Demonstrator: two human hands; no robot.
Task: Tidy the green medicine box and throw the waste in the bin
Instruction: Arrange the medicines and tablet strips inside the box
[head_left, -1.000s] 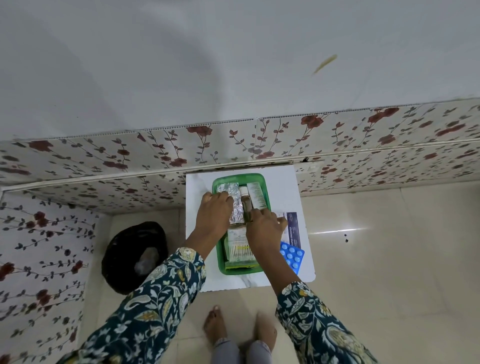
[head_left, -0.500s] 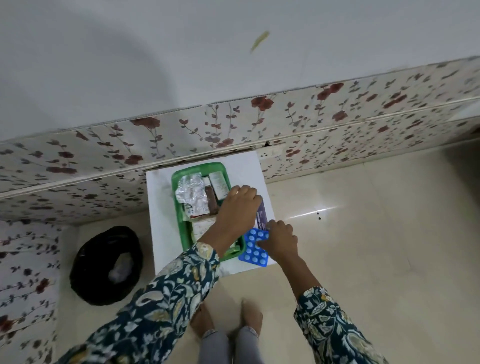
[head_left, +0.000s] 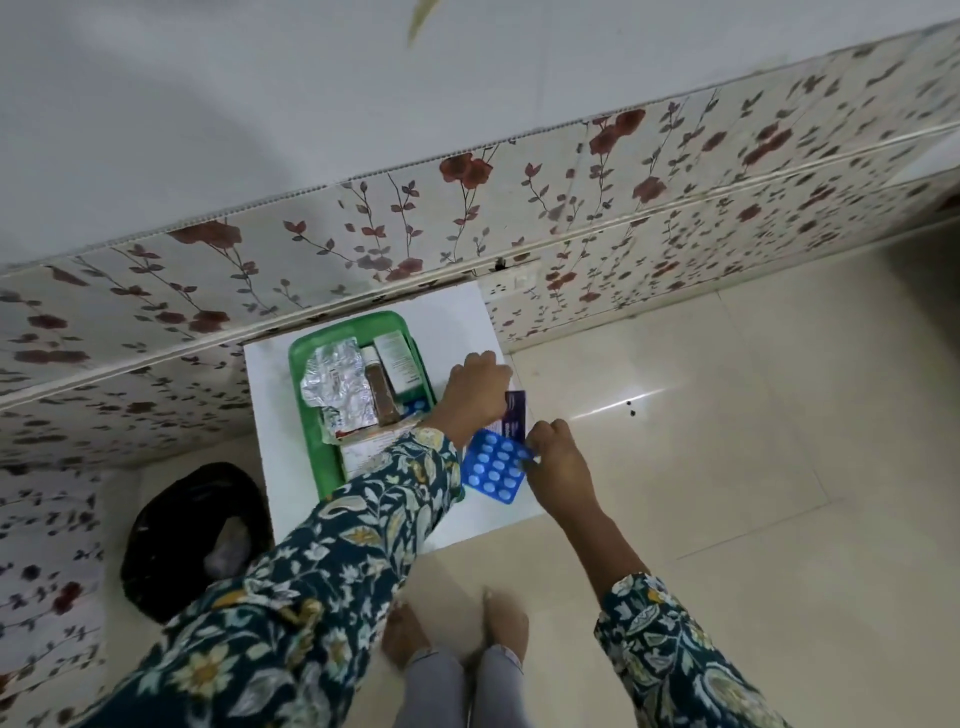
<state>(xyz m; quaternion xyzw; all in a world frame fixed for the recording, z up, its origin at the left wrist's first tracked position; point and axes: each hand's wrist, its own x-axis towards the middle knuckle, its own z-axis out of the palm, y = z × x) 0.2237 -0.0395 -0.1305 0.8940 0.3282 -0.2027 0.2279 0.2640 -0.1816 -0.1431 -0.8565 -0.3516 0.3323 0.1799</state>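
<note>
1. Green plastic medicine box (head_left: 307, 415) sits on white square table (head_left: 457, 327), holding crumpled silver foil strips (head_left: 337, 387), a brown bottle (head_left: 383, 392) and a white carton (head_left: 397, 364).
2. Left hand (head_left: 475, 392) reaches across the box, curled knuckles-up on a dark purple packet (head_left: 514, 415); grip unclear.
3. Right hand (head_left: 553, 457) pinches blue blister pill strip (head_left: 493, 467) at its edge.
4. Black-lined bin (head_left: 171, 540) stands on floor left of table.

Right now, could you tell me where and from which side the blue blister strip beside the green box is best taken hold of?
Probably by its right edge, from the right. The blue blister strip lies flat on the white table, so a thin edge pinch suits it. Its left side is crowded by the green box and the left hand; the right hand already touches that free edge.
</note>
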